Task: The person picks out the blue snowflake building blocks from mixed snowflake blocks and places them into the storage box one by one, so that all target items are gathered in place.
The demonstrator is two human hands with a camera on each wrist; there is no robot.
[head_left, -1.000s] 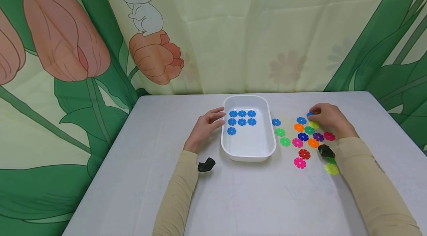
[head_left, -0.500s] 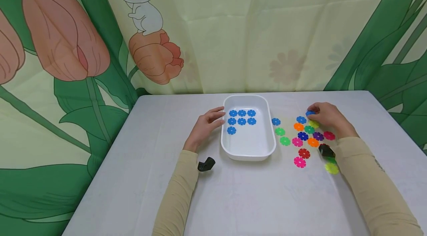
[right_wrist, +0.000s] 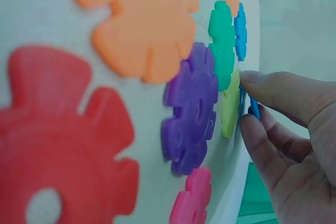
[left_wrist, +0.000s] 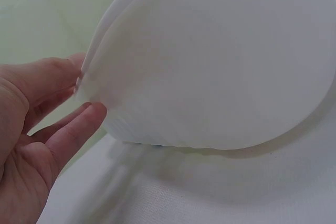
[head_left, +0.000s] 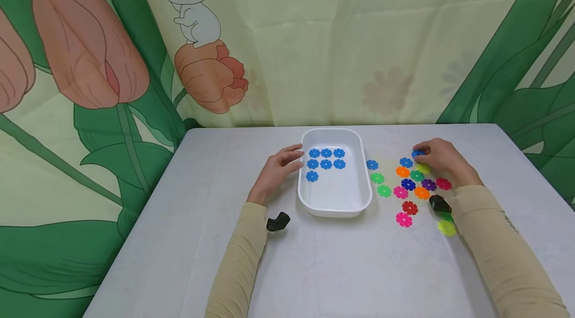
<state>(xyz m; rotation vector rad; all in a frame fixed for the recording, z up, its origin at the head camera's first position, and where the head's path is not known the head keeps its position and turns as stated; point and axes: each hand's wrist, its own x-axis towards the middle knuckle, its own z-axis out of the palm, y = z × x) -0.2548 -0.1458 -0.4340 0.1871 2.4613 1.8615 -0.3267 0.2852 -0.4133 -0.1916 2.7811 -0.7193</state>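
At the back right of the table, my right hand (head_left: pixel 442 158) pinches a blue flower-shaped interlocking disc (head_left: pixel 417 154) between thumb and fingertips. In the right wrist view the disc (right_wrist: pixel 255 107) shows as a thin blue edge between them, close over the table, beside a yellow-green disc (right_wrist: pixel 229 108). My left hand (head_left: pixel 277 170) touches the left side of a white plastic tray (head_left: pixel 366 190), its fingers extended and slightly apart. The left wrist view puts those fingertips (left_wrist: pixel 96 111) right at the tray's rim and outer wall. Several blue discs (head_left: pixel 325 163) lie in rows inside the tray.
Loose discs in mixed colours lie right of the tray, among them a blue one (head_left: pixel 372 164), a green one (head_left: pixel 384 191), a purple one (head_left: pixel 429 184) and a pink one (head_left: pixel 404 219). Black wrist devices (head_left: pixel 278 221) sit at both cuffs. A patterned curtain (head_left: pixel 314 58) hangs behind the table.
The right hand has shifted very slightly, and the blue disc at its fingertips shows a little more. The left hand and the tray keep their places.
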